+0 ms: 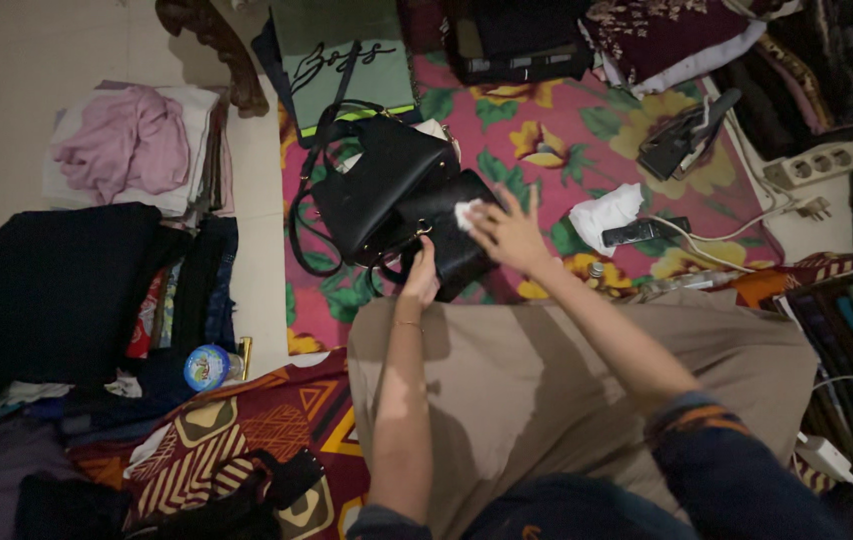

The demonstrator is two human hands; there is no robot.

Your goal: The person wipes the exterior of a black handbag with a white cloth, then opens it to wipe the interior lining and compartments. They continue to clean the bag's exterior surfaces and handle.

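Observation:
A small black handbag lies on a pink floral mat in front of my knees. My left hand grips its near edge. My right hand presses a small white cloth onto the bag's top face, fingers spread. A larger black handbag with a long strap lies touching it on the left.
A crumpled white cloth and a dark remote-like object lie to the right. A clothes iron and a power strip sit at the far right. Folded clothes and a dark pile lie left; a blue-lidded tin is nearby.

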